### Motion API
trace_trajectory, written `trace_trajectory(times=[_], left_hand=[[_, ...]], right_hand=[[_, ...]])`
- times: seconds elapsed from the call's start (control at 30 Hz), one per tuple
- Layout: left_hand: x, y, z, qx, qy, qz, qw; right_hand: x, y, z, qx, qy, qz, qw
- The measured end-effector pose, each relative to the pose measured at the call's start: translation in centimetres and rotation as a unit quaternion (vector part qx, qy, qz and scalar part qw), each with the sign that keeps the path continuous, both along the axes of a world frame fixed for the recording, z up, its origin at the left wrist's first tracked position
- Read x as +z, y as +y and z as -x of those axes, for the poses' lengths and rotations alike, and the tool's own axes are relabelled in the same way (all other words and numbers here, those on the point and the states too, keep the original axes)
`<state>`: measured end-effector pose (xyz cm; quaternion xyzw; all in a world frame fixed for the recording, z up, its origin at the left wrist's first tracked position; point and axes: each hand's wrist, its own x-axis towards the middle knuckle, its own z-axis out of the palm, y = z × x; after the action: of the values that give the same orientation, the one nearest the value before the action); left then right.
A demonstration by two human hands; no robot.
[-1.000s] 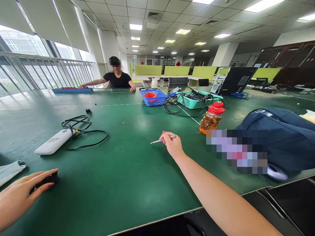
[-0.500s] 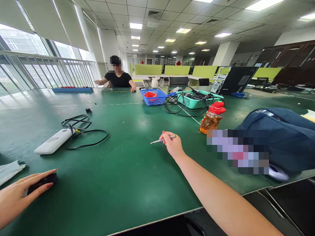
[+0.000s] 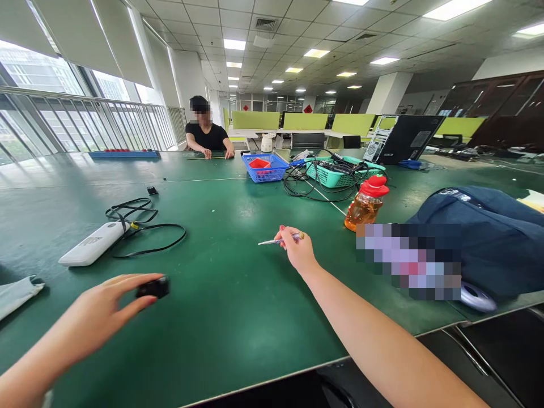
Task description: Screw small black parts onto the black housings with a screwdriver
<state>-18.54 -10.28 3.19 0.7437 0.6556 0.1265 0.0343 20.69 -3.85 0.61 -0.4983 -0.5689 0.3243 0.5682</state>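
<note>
My left hand (image 3: pixel 104 306) holds a small black block-like object (image 3: pixel 153 287) between thumb and fingers, just above the green table at the left. Its exact kind does not show. Right of the table's middle, my right hand (image 3: pixel 298 249) pinches a small screwdriver (image 3: pixel 270 242) with a thin silvery tip and a gold-coloured end. The tip points left and touches nothing I can see. Behind my left hand lies a white power bank (image 3: pixel 96 243) with a black cable (image 3: pixel 172 228) looped beside it.
A blue basket (image 3: pixel 266 170), a green basket (image 3: pixel 335 173) heaped with cables, and a red-capped bottle (image 3: pixel 366 204) stand farther back. At right lie a dark blue bag (image 3: pixel 488 238) and a blurred item. A person (image 3: pixel 207 136) sits across the green table (image 3: pixel 221 317).
My left hand has moved right from the table's left side, carrying the black object with it. My right hand has barely moved. Across the table, the person's raised hand has come down.
</note>
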Motion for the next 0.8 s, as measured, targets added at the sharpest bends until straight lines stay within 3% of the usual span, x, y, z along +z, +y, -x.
trace_trajectory(times=[0.07,0.17,0.3,0.47,0.63,0.8], left_hand=[[1.3,1.2,-5.9,-0.106,-0.033,0.048,0.993],[1.7,3.8,-13.3,-0.213,-0.038,0.04,0.976],[0.0,7.0,-18.8,-0.237,-0.009,0.01,0.972],[-2.4,8.5,-19.9,-0.191,-0.066,0.018,0.979],[-3.0,8.8,-18.7,-0.202,-0.129,0.022,0.971],[-3.2,9.4,-18.4,-0.229,-0.131,0.036,0.964]], right_hand=[[0.1,-0.1,0.1,0.002,-0.019,-0.029,0.999],[0.2,-0.4,0.2,0.01,-0.057,-0.067,0.996],[0.3,-0.7,0.1,0.013,-0.056,-0.09,0.994],[0.8,-1.5,0.0,-0.037,-0.031,-0.142,0.989],[1.3,-2.4,0.3,0.034,-0.11,-0.164,0.98],[1.2,-2.5,0.6,0.084,-0.213,-0.217,0.949]])
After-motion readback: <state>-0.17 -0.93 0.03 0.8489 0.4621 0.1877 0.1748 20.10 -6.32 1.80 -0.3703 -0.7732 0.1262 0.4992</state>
